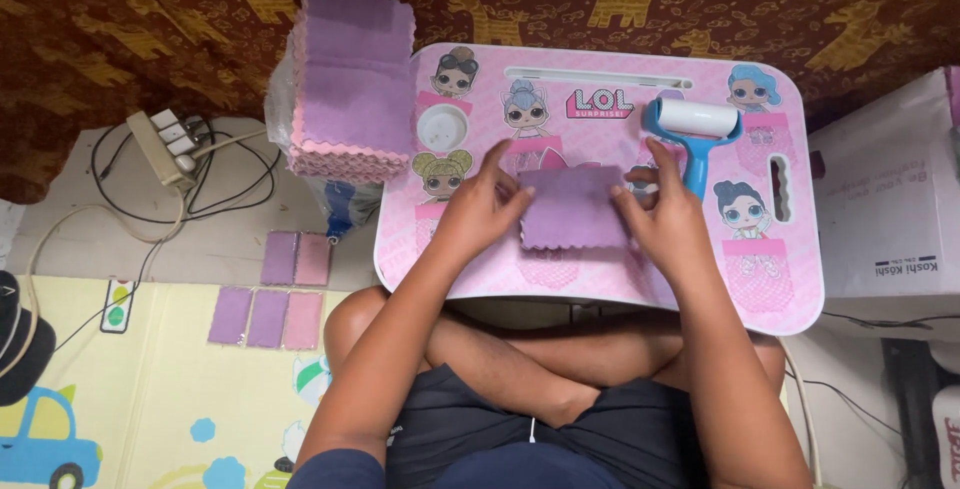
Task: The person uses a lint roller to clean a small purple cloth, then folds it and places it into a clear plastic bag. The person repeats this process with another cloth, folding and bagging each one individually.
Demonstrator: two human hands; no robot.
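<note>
Cloth: a purple cloth square (pixel 572 207) with scalloped edges lies flat on the pink bench (pixel 790 294), near its middle.
Left hand (pixel 478 211): fingers half curled, tips pinching the cloth's left edge.
Right hand (pixel 668 221): fingers bent, tips pressing the cloth's right edge.
Doing it well: I judge both edges want even tension and flat fingertips, so no crease forms.
Long axis: slightly wider than tall, running left to right across the bench; edges about square to the bench front.
Nearby: blue lint roller (pixel 694 129) just beyond the right hand; cloth stack (pixel 352 84) at the bench's left corner.
</note>
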